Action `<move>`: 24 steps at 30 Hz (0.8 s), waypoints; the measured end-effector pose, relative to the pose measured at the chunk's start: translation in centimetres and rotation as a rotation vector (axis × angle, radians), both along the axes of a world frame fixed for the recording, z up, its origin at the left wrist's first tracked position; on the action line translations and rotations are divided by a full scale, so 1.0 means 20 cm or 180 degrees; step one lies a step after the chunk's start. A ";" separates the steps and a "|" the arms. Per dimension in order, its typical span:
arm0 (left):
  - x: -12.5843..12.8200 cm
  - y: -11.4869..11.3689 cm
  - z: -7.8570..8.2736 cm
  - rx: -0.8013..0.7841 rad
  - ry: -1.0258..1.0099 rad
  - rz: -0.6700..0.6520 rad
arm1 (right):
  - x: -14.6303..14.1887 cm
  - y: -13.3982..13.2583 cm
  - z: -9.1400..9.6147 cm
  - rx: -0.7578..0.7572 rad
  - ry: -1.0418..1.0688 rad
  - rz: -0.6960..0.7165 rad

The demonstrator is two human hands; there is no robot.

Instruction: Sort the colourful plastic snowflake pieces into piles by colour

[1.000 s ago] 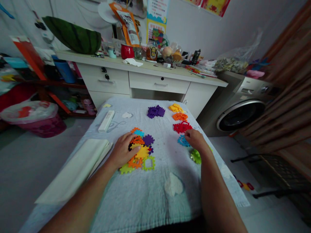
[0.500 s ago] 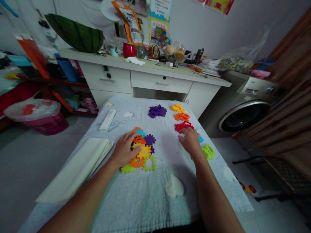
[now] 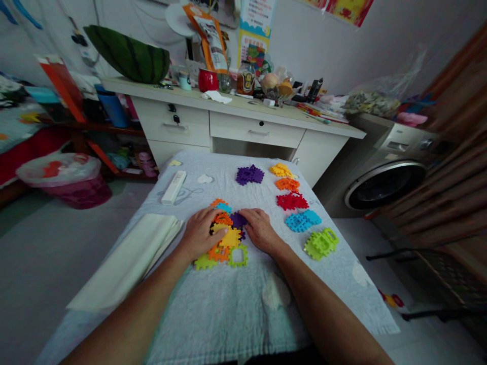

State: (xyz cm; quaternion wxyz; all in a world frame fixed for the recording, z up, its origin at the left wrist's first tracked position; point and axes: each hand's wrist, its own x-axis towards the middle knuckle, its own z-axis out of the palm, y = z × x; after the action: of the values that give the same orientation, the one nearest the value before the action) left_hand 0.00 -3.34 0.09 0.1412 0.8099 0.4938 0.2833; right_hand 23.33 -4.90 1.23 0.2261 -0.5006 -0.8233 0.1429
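Note:
A mixed pile of plastic interlocking pieces with notched edges lies on the cloth in front of me. On its left side rests my left hand (image 3: 201, 234), fingers apart and the thumb stretched over a yellow piece (image 3: 230, 237). My right hand (image 3: 261, 231) is at the pile's right side, its thumb and fingertips closed about a purple piece (image 3: 238, 220). Orange pieces (image 3: 218, 252), a light blue piece (image 3: 225, 208) and a green square frame (image 3: 238, 256) also show in the pile. My left fingers hide part of it.
Sorted piles are purple (image 3: 249, 175), yellow (image 3: 280, 170), orange (image 3: 287, 184), red (image 3: 292, 201), blue (image 3: 302, 221) and green (image 3: 321, 244). On the left lie a white box-like bar (image 3: 174, 187) and a folded cream sheet (image 3: 125, 263). A white desk (image 3: 256, 126) stands behind.
My right hand has moved left from the red and blue piles to the purple piece in the mixed pile. My left hand stays on that pile. The view has shifted slightly.

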 end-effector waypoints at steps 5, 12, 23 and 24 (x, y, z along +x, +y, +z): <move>0.00 0.00 0.02 -0.0082 -0.0035 0.0016 | 0.01 0.00 -0.01 0.0102 0.0109 -0.0031; 0.00 0.00 0.01 -0.0060 -0.0031 -0.0013 | 0.02 0.00 0.00 0.0108 0.0271 0.0037; 0.01 0.00 0.00 -0.0083 -0.0057 -0.0006 | 0.02 -0.01 0.01 0.0184 0.0375 0.0184; 0.01 0.00 0.00 -0.0074 -0.0053 -0.0005 | 0.02 -0.01 0.01 0.0199 0.0393 0.0173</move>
State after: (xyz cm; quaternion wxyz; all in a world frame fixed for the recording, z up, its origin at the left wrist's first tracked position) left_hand 0.11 -3.40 0.13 0.1550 0.8062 0.4952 0.2841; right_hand 23.79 -5.08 1.38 0.2880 -0.4610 -0.8251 0.1537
